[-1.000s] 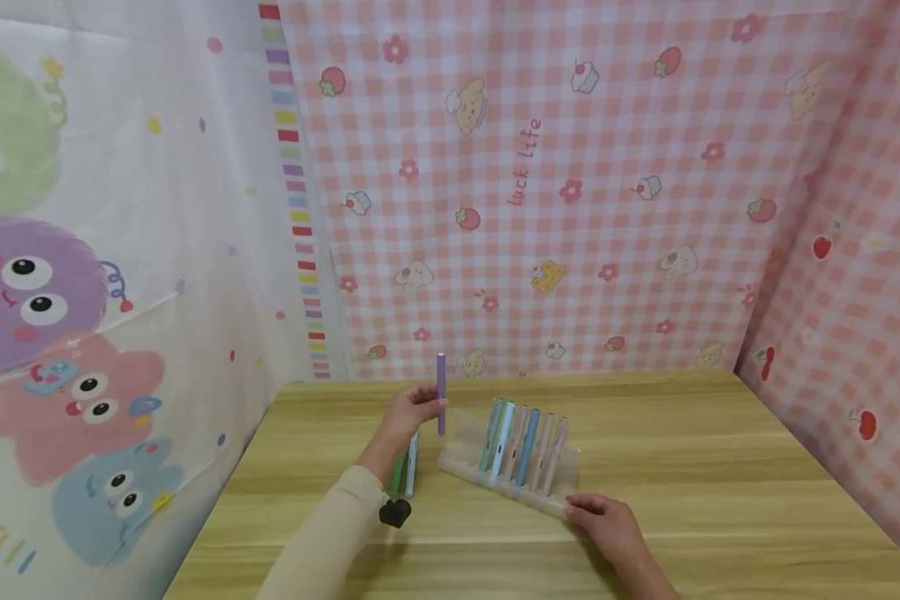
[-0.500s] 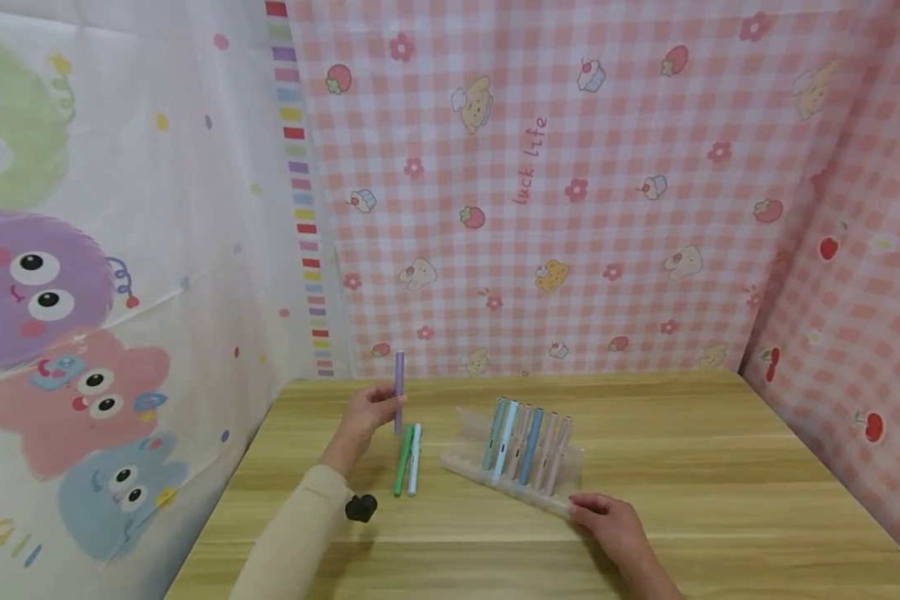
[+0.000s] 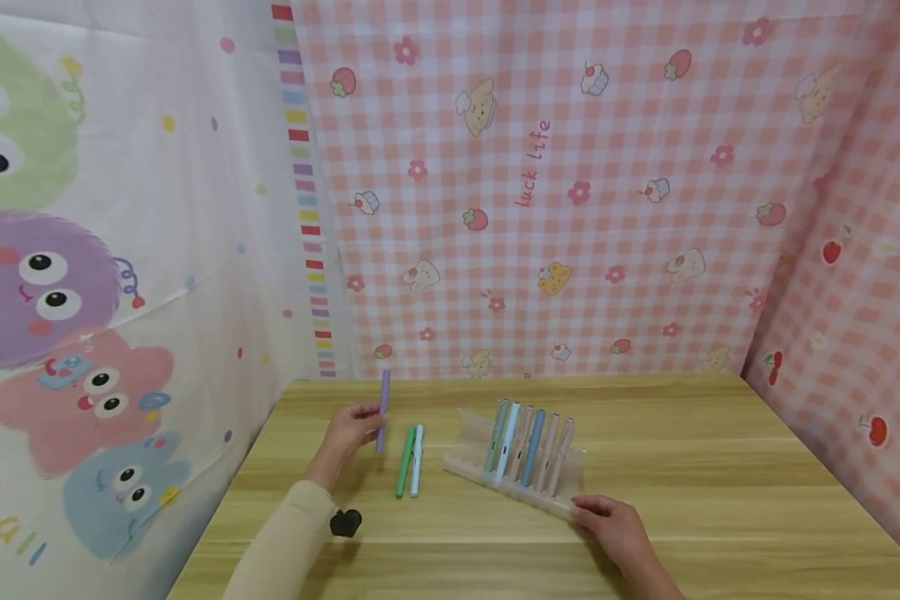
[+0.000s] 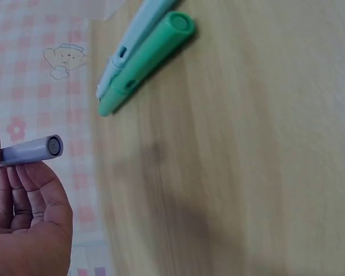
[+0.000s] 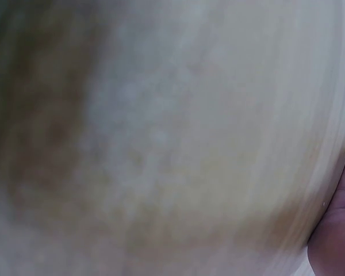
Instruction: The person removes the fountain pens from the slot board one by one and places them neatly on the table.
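Observation:
Between the thumb and fingers of my left hand (image 3: 347, 435) is a purple pen (image 3: 383, 396), held nearly upright above the left part of the table. The left wrist view shows the round end of this pen (image 4: 37, 149) facing the camera. Just right of that hand, a green pen (image 3: 405, 463) and a pale blue pen (image 3: 417, 463) lie side by side. My right hand (image 3: 613, 523) grips the near right corner of a translucent pen case (image 3: 461, 464). Several pens in green, blue and dusty pink stand slanted in a row in it. Only the palm edge shows in the right wrist view.
The wooden table (image 3: 690, 467) reaches back to a pink checked cloth (image 3: 607, 225). On the left hangs a white cloth (image 3: 202, 183) with cartoon figures. A black heart-shaped piece (image 3: 346, 523) sits by the left sleeve.
My left hand has carried the purple pen leftward, away from the case, then slightly lower. The green and pale blue pens have come into full view. My right hand stays at the case corner.

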`<state>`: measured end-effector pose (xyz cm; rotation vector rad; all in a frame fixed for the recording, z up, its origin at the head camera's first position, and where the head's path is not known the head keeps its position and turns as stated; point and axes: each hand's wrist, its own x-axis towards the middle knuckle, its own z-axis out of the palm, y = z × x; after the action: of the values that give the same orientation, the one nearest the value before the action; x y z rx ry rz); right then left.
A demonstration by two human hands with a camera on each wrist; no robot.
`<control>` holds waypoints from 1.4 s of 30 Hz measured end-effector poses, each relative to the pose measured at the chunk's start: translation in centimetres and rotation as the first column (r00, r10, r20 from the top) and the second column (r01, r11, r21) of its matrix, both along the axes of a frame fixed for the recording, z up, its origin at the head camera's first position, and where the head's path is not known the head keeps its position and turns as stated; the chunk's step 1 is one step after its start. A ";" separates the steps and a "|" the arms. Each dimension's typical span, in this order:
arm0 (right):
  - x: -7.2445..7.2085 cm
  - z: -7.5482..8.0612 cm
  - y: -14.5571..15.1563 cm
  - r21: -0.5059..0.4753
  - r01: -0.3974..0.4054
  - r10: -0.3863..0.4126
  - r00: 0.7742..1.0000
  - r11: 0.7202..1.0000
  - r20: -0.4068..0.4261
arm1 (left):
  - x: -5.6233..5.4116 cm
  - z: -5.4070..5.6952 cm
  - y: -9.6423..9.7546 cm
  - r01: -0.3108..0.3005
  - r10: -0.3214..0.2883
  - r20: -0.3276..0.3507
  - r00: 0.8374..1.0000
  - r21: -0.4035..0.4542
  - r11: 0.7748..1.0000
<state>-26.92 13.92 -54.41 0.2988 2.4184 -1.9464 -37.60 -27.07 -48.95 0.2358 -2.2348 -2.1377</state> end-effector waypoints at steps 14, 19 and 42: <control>0.1 0.0 0.1 0.006 0.004 -0.004 1.000 1.000 -0.001 | 1.1 -1.8 -1.1 0.020 -0.019 0.045 0.999 -0.018 1.000; 0.1 0.0 0.1 -0.004 0.005 -0.005 1.000 1.000 -0.011 | 1.7 -2.5 -0.9 0.027 -0.025 0.057 0.998 -0.031 0.999; 0.3 0.0 0.0 -0.016 0.007 -0.007 1.000 1.000 -0.023 | 2.9 -3.9 0.6 0.013 -0.014 0.104 0.995 0.011 1.000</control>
<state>-26.65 13.96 -54.41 0.2858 2.4183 -1.9819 -34.67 -26.43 -52.89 0.3405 -2.2873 -2.1927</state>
